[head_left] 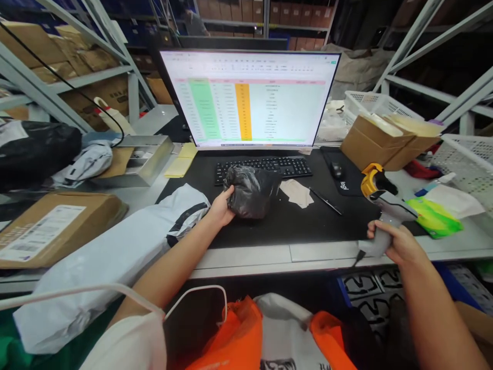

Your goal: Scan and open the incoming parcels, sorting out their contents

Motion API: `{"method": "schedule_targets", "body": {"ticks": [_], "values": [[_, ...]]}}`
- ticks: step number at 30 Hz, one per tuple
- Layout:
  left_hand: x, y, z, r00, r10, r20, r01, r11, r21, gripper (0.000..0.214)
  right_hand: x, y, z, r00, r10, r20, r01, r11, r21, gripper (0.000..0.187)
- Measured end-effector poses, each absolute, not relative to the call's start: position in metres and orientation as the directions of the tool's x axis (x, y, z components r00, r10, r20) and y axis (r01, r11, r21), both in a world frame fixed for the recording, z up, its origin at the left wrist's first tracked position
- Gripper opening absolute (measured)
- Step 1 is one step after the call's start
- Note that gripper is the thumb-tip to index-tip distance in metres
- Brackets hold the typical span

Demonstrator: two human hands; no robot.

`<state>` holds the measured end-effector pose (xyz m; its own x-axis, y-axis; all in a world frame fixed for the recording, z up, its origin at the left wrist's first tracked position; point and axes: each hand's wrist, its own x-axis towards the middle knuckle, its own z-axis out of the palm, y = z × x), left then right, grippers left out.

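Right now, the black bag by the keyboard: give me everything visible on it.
The black bag is thin, glossy, crumpled plastic, bunched into a rounded lump; its contents are hidden. It sits on the dark desk mat, with its far edge overlapping the front of the keyboard. The left hand grips its left side. The scanner in the right hand is apart from it.

The keyboard (265,167) lies before the monitor (250,97), the mouse (337,169) to its right. The bag (252,191) sits just before the keyboard, the left hand (221,208) holding its left side, a pen (325,201) to its right. Farther right, the right hand (400,241) holds the scanner (385,216) at the front of the desk (250,254).
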<state>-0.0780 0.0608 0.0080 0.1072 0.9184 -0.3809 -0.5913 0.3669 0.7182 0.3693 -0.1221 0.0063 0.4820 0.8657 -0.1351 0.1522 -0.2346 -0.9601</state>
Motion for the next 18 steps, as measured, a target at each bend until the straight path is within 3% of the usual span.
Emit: {"method": "schedule_targets", "body": {"ticks": [2, 6, 8, 10, 12, 15, 18], "values": [[-0.077, 0.063, -0.004, 0.131, 0.924, -0.36, -0.575, 0.366, 0.731, 0.017, 0.337, -0.14, 0.019, 0.332, 0.923, -0.194, 0.021, -0.213, -0.977, 0.041], [-0.082, 0.062, -0.029, 0.156, 0.953, -0.258, -0.475, 0.301, 0.827, 0.043, 0.272, -0.153, 0.045, 0.165, 0.962, -0.217, 0.291, -0.257, -0.922, 0.029], [-0.087, 0.06, -0.033, 0.147, 0.971, -0.191, -0.391, 0.234, 0.89, 0.05, 0.248, -0.15, 0.053, 0.128, 0.977, -0.169, 0.398, -0.207, -0.894, 0.025], [-0.094, 0.055, -0.03, 0.153, 0.987, -0.058, -0.246, 0.095, 0.965, 0.049, 0.234, -0.145, 0.057, 0.125, 0.99, -0.066, 0.441, -0.115, -0.89, 0.022], [-0.103, 0.048, -0.019, 0.243, 0.958, 0.151, -0.045, -0.144, 0.989, 0.035, 0.229, -0.141, 0.059, 0.13, 0.991, 0.025, 0.461, -0.038, -0.886, 0.035], [-0.116, 0.032, 0.001, 0.471, 0.749, 0.467, 0.174, -0.598, 0.783, 0.006, 0.235, -0.14, 0.06, 0.146, 0.987, 0.065, 0.476, -0.012, -0.879, 0.04], [-0.122, 0.023, 0.009, 0.514, 0.555, 0.655, 0.234, -0.825, 0.515, 0.019, 0.244, -0.144, 0.061, 0.162, 0.985, 0.054, 0.476, -0.03, -0.879, 0.04]]}}
